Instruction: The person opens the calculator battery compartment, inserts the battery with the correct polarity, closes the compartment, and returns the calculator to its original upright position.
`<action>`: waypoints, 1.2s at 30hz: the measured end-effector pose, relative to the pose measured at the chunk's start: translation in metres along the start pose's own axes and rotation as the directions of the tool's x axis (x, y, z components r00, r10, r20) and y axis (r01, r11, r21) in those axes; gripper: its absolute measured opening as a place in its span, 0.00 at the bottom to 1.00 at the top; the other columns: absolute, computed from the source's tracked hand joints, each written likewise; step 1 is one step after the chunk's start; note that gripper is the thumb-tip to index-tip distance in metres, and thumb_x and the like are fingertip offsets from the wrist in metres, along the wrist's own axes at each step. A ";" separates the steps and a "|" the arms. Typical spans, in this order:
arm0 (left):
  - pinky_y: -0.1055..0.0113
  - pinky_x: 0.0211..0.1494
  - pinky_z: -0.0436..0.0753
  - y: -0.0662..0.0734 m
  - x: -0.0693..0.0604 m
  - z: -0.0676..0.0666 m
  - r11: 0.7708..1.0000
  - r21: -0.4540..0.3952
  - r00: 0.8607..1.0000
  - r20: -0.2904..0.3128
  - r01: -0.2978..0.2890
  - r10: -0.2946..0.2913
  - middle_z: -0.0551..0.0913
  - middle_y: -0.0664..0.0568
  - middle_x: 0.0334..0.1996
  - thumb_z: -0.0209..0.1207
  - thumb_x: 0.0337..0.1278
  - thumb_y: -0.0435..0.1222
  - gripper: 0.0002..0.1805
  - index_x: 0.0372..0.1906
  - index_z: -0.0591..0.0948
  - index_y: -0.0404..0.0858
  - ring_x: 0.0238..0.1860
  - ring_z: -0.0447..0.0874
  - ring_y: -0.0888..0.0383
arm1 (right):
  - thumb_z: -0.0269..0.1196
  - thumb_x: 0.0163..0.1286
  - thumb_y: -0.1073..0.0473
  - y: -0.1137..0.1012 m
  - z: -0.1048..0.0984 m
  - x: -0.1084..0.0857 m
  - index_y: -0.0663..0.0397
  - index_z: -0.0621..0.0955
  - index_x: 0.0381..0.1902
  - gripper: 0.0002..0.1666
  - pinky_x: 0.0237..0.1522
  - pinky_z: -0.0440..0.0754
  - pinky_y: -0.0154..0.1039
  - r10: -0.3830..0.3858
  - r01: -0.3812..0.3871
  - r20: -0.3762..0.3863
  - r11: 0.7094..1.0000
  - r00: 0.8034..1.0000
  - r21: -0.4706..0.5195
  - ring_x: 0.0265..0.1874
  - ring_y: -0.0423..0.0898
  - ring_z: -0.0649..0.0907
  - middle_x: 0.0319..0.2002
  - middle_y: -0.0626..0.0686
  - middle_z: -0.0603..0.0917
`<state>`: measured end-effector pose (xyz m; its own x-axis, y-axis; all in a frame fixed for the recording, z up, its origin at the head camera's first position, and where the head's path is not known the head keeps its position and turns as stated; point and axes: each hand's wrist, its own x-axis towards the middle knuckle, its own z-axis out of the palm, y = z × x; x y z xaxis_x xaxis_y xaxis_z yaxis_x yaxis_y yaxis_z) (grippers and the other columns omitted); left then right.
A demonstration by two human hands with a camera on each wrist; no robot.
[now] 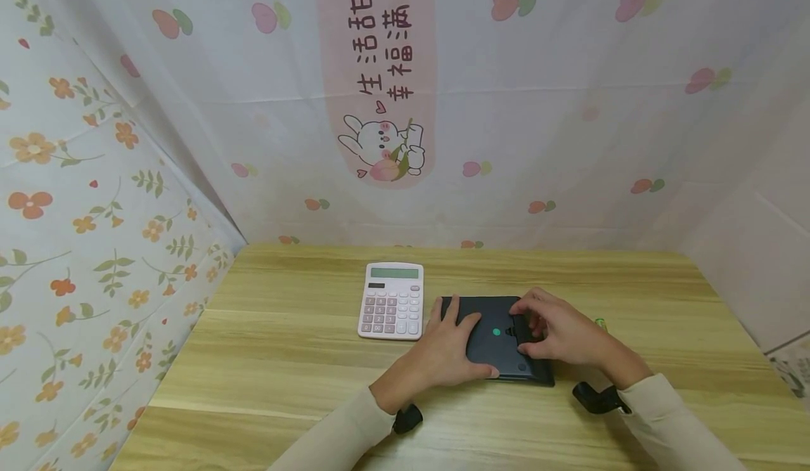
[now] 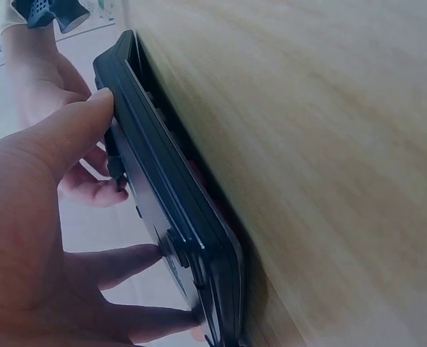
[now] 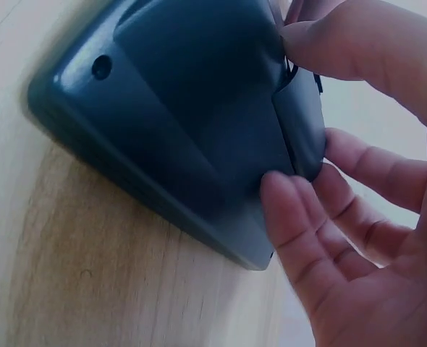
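A black calculator (image 1: 493,311) lies face down on the table, its back up; part of its keys shows from below in the left wrist view. My left hand (image 1: 451,348) holds it, the thumb on the near edge and the fingers spread over the back and far left corner. With thumb and fingertips my right hand (image 1: 553,327) pinches the small black battery cover (image 3: 304,126) on the calculator's back. The cover stands tilted up from the back panel in the right wrist view. The opening under it is mostly hidden by the hand.
A white calculator (image 1: 391,302) lies face up just left of the black one. Behind my right wrist a small green object (image 1: 601,324) is partly hidden. The wooden table (image 1: 272,372) meets a patterned cloth (image 1: 253,119) at its back edge.
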<state>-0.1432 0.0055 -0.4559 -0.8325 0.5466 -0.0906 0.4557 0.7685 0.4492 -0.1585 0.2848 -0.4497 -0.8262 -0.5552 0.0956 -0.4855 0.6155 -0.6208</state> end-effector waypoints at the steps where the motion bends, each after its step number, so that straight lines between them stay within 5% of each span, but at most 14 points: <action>1: 0.38 0.75 0.74 0.000 0.000 0.000 1.000 0.000 1.000 0.001 -0.001 0.001 0.55 0.32 0.86 0.73 0.60 0.67 0.53 0.83 0.73 0.43 0.85 0.47 0.25 | 0.83 0.64 0.58 0.000 0.000 0.000 0.59 0.83 0.60 0.30 0.40 0.85 0.37 0.001 -0.001 -0.001 1.000 1.000 -0.005 0.38 0.40 0.79 0.51 0.50 0.78; 12: 0.38 0.75 0.74 -0.001 0.001 0.000 1.000 0.001 1.000 0.004 -0.001 0.001 0.55 0.31 0.86 0.73 0.60 0.67 0.53 0.83 0.73 0.43 0.85 0.47 0.25 | 0.83 0.62 0.56 -0.003 0.000 0.000 0.60 0.83 0.58 0.31 0.43 0.86 0.39 0.056 -0.056 -0.010 0.998 0.998 -0.040 0.39 0.40 0.81 0.48 0.49 0.79; 36: 0.36 0.75 0.74 -0.009 -0.005 0.002 0.998 -0.059 1.000 -0.026 0.010 -0.011 0.55 0.36 0.87 0.74 0.58 0.65 0.52 0.82 0.74 0.42 0.85 0.49 0.25 | 0.82 0.62 0.55 0.002 0.007 -0.006 0.55 0.84 0.57 0.29 0.39 0.82 0.36 0.016 -0.024 -0.072 0.994 0.997 -0.109 0.40 0.40 0.79 0.50 0.45 0.77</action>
<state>-0.1429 -0.0032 -0.4608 -0.8455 0.5291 -0.0722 0.4282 0.7526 0.5002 -0.1527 0.2856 -0.4565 -0.8525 -0.5032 0.1417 -0.4938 0.6862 -0.5341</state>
